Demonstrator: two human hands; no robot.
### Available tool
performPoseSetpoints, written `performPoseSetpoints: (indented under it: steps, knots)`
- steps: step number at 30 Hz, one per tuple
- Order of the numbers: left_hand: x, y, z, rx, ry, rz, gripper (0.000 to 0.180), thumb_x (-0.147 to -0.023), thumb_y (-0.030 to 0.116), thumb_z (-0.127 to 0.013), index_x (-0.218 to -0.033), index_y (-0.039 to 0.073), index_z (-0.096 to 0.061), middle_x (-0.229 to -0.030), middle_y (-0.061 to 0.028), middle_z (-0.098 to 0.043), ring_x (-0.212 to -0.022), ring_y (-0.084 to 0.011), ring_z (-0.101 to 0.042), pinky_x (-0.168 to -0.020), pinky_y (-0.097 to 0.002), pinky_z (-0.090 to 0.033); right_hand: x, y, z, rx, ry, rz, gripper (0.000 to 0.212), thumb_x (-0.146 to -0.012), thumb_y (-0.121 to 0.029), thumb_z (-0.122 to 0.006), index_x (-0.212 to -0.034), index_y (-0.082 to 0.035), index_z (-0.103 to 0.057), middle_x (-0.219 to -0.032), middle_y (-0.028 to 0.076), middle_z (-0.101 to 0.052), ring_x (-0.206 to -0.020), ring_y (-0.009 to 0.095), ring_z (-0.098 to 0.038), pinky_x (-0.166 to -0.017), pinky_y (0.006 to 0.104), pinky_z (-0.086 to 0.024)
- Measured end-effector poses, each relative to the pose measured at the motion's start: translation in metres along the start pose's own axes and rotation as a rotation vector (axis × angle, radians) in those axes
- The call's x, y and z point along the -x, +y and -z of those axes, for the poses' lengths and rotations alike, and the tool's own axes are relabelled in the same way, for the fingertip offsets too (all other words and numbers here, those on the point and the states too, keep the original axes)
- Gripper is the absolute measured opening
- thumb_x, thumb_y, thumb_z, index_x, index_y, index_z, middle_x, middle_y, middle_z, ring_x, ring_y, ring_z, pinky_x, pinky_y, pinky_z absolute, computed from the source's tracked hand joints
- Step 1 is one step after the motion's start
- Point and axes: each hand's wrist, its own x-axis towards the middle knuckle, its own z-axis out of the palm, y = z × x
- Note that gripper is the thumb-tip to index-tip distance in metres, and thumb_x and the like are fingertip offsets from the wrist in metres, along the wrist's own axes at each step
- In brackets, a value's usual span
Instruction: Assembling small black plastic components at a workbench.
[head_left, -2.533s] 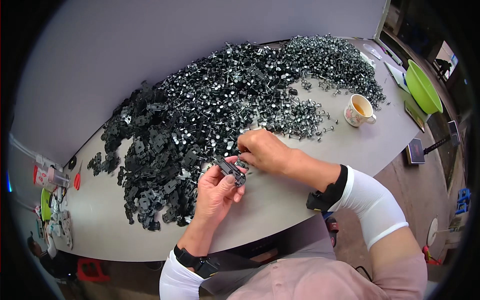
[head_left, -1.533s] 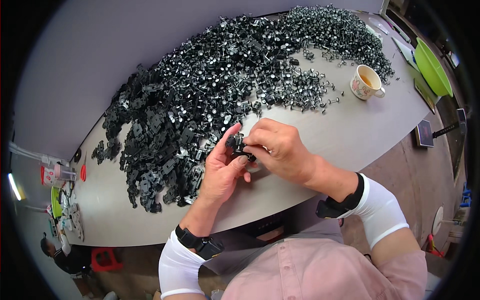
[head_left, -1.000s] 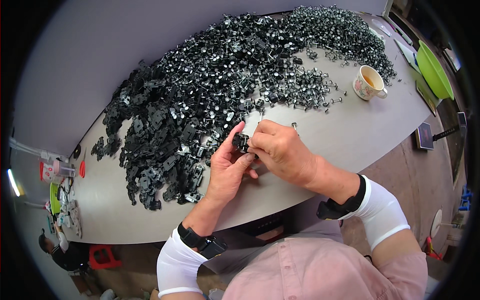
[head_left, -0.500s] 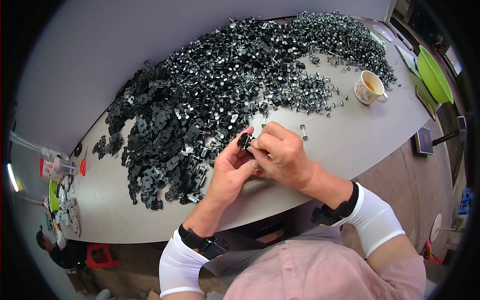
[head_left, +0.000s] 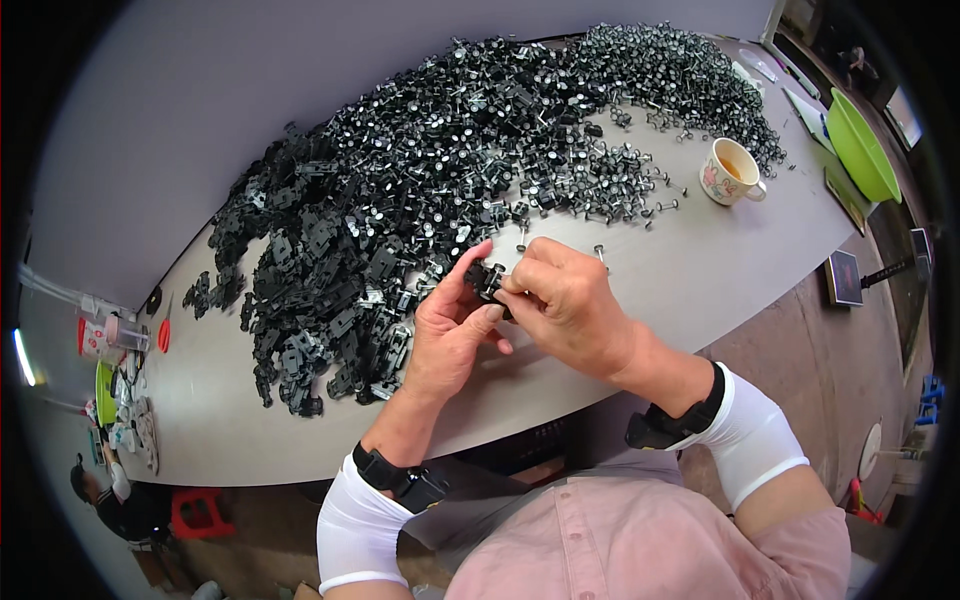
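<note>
Over the table [head_left: 680,290], my left hand [head_left: 442,335] holds a small black toy car chassis [head_left: 486,281] between thumb and fingers. The fingers of my right hand [head_left: 578,305] are pinched together at the chassis's right side; whether a wheel axle sits between the fingertips is hidden. Just beyond my hands lie a loose wheel axle [head_left: 522,238] and another wheel axle [head_left: 600,257]. A heap of black chassis [head_left: 320,260] spreads to the left of my hands. Behind and to the right is a big heap of wheel axles [head_left: 660,75] with silvery wheels.
A patterned cup [head_left: 716,187] with amber drink stands at the right, near a green basin [head_left: 862,150]. Red-handled scissors [head_left: 164,336] lie at the table's left end. Beyond that are a red stool [head_left: 202,513] and another person [head_left: 125,508].
The chassis has turned in my left hand, and more of it shows now. My left fingers have opened out a little, while my right hand stays pinched at it.
</note>
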Motion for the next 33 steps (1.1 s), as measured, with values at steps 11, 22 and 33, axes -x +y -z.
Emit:
performPoseSetpoints:
  steps: [11, 22, 33]
  knots:
    - [0.003, -0.004, -0.001, -0.045, 0.001, 0.028, 0.061, -0.088, -0.004, -0.058, -0.143, 0.012, -0.038, -0.094, -0.0011, -0.057, -0.082, -0.0076, -0.060, -0.060, -0.0232, -0.059, 0.002, 0.001, -0.003, 0.020, 0.004, 0.025, 0.015, -0.071, 0.003, -0.073, -0.071, -0.002, -0.058, -0.068, 0.007, -0.053, -0.055, 0.020, -0.055, -0.047, 0.0312, -0.043]
    - [0.005, -0.003, 0.001, -0.032, -0.058, 0.075, 0.051, -0.092, 0.001, -0.057, -0.140, 0.009, -0.042, -0.107, -0.0024, -0.062, -0.092, -0.0105, -0.062, -0.065, -0.0240, -0.058, 0.002, 0.013, -0.003, 0.014, -0.101, 0.221, 0.012, -0.070, -0.003, -0.067, -0.071, -0.003, -0.055, -0.072, 0.009, -0.053, -0.061, 0.025, -0.058, -0.052, 0.0343, -0.049]
    - [0.005, 0.015, 0.006, 0.138, -0.088, 0.182, 0.036, -0.092, 0.020, -0.060, -0.119, -0.003, -0.054, -0.103, -0.0153, -0.066, -0.086, -0.0215, -0.069, -0.057, -0.0227, -0.054, -0.020, 0.009, 0.007, 0.215, -0.150, 0.232, 0.040, -0.060, -0.022, -0.080, -0.086, -0.006, -0.055, -0.079, 0.008, -0.051, -0.076, 0.027, -0.055, -0.061, 0.0375, -0.046]
